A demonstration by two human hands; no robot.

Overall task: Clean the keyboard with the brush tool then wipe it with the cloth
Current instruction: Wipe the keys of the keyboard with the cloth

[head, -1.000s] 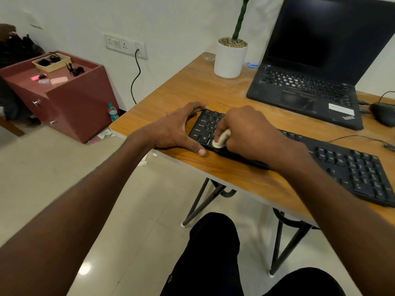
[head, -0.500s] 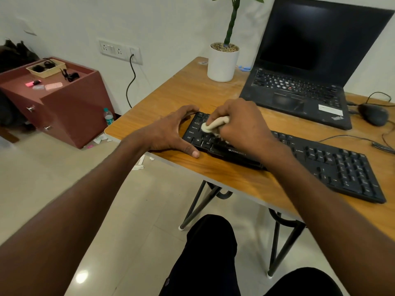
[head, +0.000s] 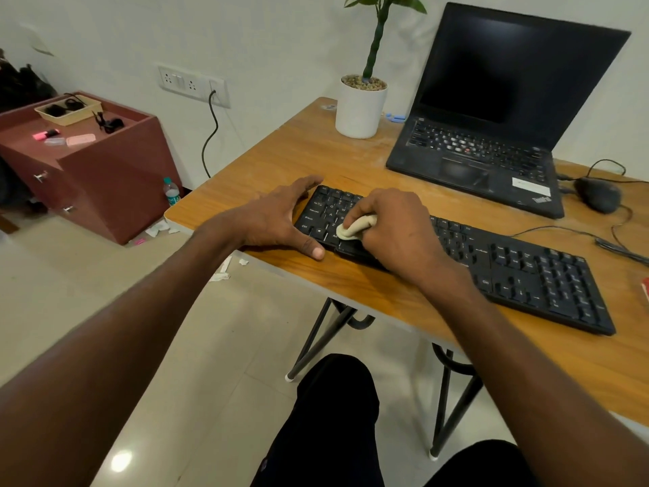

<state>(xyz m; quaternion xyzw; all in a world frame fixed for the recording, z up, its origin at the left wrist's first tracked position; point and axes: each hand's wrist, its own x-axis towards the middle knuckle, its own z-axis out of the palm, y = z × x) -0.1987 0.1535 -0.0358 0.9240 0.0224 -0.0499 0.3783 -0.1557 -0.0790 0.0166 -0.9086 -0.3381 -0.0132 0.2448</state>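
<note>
A long black plastic keyboard (head: 456,261) is laid along the near edge of the wooden desk (head: 281,163). A cream-coloured brush tool (head: 354,226) is gripped by the curled right hand (head: 397,230) over the left-end keys — bristles hidden. The keyboard's left end is braced by the left hand (head: 277,219), fingers spread straight. Behind, an open black laptop (head: 491,128) is seen.

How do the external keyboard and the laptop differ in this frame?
The keyboard lies flat near the desk's front edge; the laptop stands open behind it, screen dark. The left hand braces the keyboard and the right hand works on it; the laptop is untouched. Both are black.
</note>
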